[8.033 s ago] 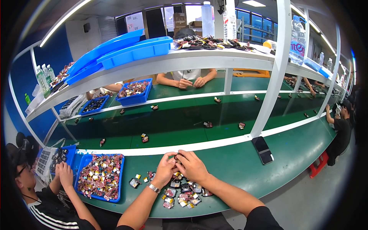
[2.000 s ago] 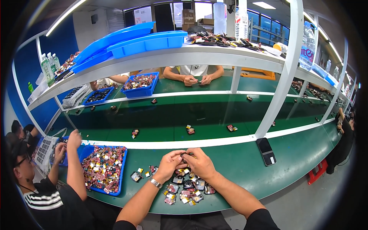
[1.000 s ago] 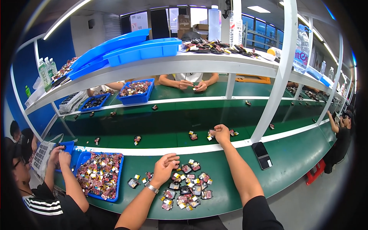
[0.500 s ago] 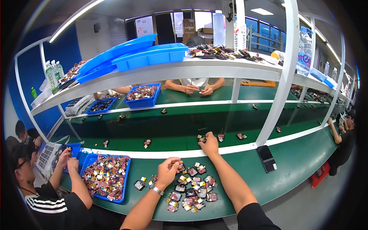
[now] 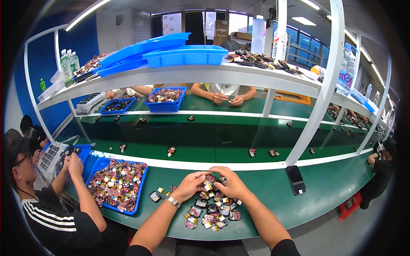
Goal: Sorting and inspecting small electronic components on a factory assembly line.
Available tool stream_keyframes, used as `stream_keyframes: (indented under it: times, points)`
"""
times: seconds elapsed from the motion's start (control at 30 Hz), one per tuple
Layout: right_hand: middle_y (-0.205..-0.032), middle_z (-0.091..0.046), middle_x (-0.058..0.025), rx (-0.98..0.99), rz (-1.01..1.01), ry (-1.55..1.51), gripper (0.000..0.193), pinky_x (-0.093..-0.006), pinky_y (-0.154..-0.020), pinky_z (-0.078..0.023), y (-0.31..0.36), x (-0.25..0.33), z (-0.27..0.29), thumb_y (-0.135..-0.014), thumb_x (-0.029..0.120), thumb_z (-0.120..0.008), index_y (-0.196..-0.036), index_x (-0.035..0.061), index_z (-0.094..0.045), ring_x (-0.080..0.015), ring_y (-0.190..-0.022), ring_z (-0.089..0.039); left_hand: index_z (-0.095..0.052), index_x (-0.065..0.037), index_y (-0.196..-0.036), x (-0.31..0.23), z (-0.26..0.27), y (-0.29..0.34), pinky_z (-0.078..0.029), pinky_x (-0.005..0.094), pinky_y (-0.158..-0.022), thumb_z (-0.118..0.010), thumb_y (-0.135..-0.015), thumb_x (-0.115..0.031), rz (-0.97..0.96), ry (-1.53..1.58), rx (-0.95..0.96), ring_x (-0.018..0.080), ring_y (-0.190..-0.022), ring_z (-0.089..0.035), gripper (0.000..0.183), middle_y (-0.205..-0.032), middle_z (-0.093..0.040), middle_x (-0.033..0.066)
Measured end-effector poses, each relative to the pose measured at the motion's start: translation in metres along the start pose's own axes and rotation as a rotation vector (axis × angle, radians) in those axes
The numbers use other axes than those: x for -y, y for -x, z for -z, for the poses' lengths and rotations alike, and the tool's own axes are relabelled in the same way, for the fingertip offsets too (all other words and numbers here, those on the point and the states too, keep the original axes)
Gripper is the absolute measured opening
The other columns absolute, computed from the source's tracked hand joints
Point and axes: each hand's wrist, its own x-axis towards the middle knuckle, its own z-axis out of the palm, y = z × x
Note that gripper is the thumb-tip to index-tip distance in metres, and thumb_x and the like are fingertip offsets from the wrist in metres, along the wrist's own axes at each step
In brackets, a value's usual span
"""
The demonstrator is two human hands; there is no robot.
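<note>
Above a loose pile of small electronic modules point(image 5: 212, 209), my two hands meet. A module with a reddish circuit board and a small silver-yellow battery point(image 5: 208, 182) is between them. My left hand point(image 5: 191, 187), with a metal watch on its wrist, has its fingers closed on the module's left side. The fingers and thumb of my right hand point(image 5: 232, 183) curl round it from the right and top; the fingertips are partly hidden. In the pile are dark round-cornered housings, red boards and small batteries. Another dark housing point(image 5: 155, 196) lies left of my left wrist.
A blue tray point(image 5: 139, 194) heaped with modules stands to my left, beside a co-worker point(image 5: 51, 209) handling parts. Beyond a white rail point(image 5: 239, 167), single modules point(image 5: 273, 152) lie spaced along the green belt. A phone point(image 5: 296, 180) rests right, near a shelf post point(image 5: 316, 89).
My right hand has come back from the belt to meet my left over the pile. The module it was touching on the belt is gone from there. The whole view has shifted slightly.
</note>
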Motion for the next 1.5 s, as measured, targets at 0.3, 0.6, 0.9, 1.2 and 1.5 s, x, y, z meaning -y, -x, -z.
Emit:
stream_keyframes:
  times: [0.3,0.6,0.9,1.2,1.5]
  points:
    - [-0.103,-0.059,-0.0112,-0.298,-0.021,0.273,0.035,-0.0389,-0.083,-0.053,0.003,0.002,-0.026,-0.079,0.007,-0.069,-0.114,0.0068,-0.062,-0.0304,-0.096,-0.062,-0.049,0.001,-0.132,0.003,-0.011,0.004,-0.056,0.0364,-0.098,-0.048,-0.101,-0.006,-0.093,0.024,-0.099,0.0209,-0.111,-0.062,0.031,-0.123,-0.06,0.0121]
    - [-0.101,-0.064,-0.0072,-0.335,0.143,0.43,0.025,-0.0352,-0.075,-0.055,0.001,0.001,-0.027,-0.078,0.006,-0.073,-0.102,0.0066,-0.069,-0.0243,-0.092,-0.064,-0.051,-0.001,-0.129,0.01,-0.004,0.0,-0.057,0.0359,-0.095,-0.058,-0.098,-0.009,-0.059,0.097,-0.117,0.0197,-0.109,-0.063,0.033,-0.121,-0.061,0.0117]
    - [-0.095,-0.064,-0.0061,-0.352,0.206,0.402,0.02,-0.0354,-0.069,-0.057,0.0,0.004,-0.021,-0.079,0.007,-0.072,-0.098,0.0063,-0.068,-0.0237,-0.084,-0.066,-0.053,-0.001,-0.129,0.01,-0.004,0.0,-0.057,0.0387,-0.096,-0.059,-0.097,-0.008,-0.078,0.145,-0.109,0.021,-0.109,-0.064,0.033,-0.118,-0.061,0.0108]
    - [-0.093,-0.065,-0.005,-0.338,0.204,0.448,0.021,-0.0354,-0.069,-0.056,0.003,-0.008,-0.027,-0.077,0.006,-0.07,-0.098,0.007,-0.068,-0.024,-0.081,-0.066,-0.052,-0.001,-0.129,0.008,-0.007,0.001,-0.057,0.0384,-0.095,-0.056,-0.098,-0.006,-0.077,0.146,-0.116,0.0208,-0.11,-0.063,0.032,-0.118,-0.062,0.0109]
    - [-0.097,-0.062,-0.0052,-0.235,0.212,0.472,0.025,-0.0354,-0.072,-0.055,0.002,-0.005,-0.019,-0.075,0.005,-0.072,-0.099,0.0085,-0.068,-0.0244,-0.089,-0.063,-0.051,0.0,-0.129,0.006,-0.008,0.002,-0.057,0.0362,-0.094,-0.055,-0.098,-0.005,-0.09,0.121,-0.129,0.0207,-0.109,-0.064,0.032,-0.119,-0.062,0.0118]
